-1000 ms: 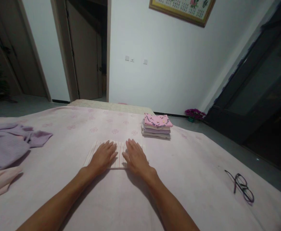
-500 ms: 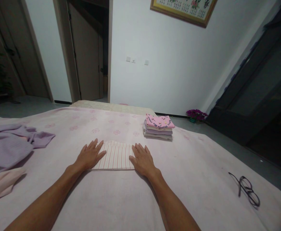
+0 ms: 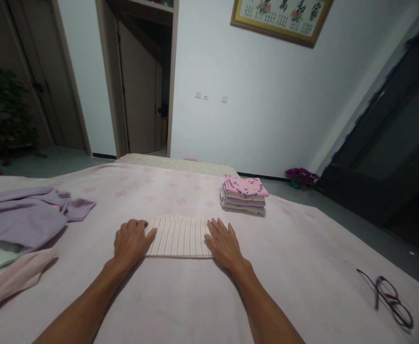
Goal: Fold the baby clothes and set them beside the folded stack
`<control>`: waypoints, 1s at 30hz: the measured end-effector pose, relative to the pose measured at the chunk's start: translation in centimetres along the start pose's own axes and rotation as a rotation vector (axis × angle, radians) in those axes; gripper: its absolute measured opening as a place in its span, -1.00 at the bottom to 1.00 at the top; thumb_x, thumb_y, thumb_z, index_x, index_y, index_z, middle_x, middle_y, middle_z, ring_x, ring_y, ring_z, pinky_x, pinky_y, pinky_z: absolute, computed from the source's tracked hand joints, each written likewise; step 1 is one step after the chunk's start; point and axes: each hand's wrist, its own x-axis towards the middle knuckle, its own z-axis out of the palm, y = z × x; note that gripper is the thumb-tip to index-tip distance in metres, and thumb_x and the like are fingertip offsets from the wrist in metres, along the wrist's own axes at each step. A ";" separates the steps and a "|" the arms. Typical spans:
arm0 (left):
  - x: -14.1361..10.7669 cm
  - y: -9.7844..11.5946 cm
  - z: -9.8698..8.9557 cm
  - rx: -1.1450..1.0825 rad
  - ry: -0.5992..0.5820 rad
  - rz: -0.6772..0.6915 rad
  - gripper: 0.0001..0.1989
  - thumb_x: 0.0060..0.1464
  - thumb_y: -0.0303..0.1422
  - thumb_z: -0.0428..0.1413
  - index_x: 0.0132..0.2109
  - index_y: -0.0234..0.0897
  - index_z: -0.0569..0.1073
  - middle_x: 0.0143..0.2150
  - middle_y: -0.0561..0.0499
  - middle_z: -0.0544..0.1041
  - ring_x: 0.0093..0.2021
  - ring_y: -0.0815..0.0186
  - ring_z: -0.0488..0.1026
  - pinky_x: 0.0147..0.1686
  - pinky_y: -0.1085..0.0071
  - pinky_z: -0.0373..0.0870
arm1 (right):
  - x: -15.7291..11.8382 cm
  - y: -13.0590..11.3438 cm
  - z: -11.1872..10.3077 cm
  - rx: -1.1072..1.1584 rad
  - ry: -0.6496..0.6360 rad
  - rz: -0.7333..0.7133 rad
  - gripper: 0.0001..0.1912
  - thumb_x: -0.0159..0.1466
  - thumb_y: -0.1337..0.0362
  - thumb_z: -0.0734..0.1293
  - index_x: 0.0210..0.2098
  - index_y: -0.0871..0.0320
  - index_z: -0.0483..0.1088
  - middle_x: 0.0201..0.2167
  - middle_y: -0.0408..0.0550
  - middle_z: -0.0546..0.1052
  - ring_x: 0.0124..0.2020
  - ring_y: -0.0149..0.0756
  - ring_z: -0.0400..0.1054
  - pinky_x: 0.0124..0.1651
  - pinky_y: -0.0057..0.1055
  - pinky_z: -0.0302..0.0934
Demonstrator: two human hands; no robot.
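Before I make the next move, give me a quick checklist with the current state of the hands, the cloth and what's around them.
1. Right hand on the right edge of the white, red-striped rectangular cloth: ok, fingers extended.
2. Left hand gripping the cloth's left edge: cannot tell; it is there with fingers bent, but their tips are hidden.
3. Cloth's far edge straight: not ok, it bulges up mid-edge.
4. Neat stack of folded fabric with a pink printed top piece apart from both hands: ok.
5. Dark-framed glasses apart from both hands: ok, off to the right.
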 end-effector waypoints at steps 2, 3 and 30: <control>-0.2 0.3 -0.8 -0.001 -0.013 -0.021 -0.45 0.20 0.01 -0.11 -0.01 -0.30 0.54 -0.03 -0.28 0.55 0.00 -0.11 0.44 -0.02 0.09 0.28 | -0.2 -0.1 -0.1 -0.019 0.029 -0.003 -0.39 0.49 0.03 0.01 0.43 0.15 0.08 0.44 0.03 0.11 0.48 -0.10 -0.17 0.46 0.04 -0.42; -0.2 0.3 -1.1 -0.007 -0.033 -0.023 -0.47 0.19 0.01 -0.10 -0.07 -0.29 0.55 -0.06 -0.28 0.56 -0.02 -0.10 0.45 -0.05 0.10 0.28 | -0.3 -0.4 -0.3 -0.032 0.051 -0.006 -0.39 0.49 0.02 0.02 0.42 0.16 0.10 0.44 0.05 0.12 0.48 -0.09 -0.16 0.46 0.04 -0.43; 0.5 8.3 -6.0 -1.151 -0.246 -0.003 -0.43 0.00 -0.03 0.11 0.02 -0.37 0.52 -0.43 0.01 0.56 -0.46 0.27 0.47 -0.50 0.43 0.28 | 0.5 -6.0 -1.5 1.024 -0.099 -0.046 -0.31 0.44 -0.18 -0.06 0.35 0.06 0.20 0.33 0.13 0.32 0.33 -0.14 0.21 0.34 -0.07 0.06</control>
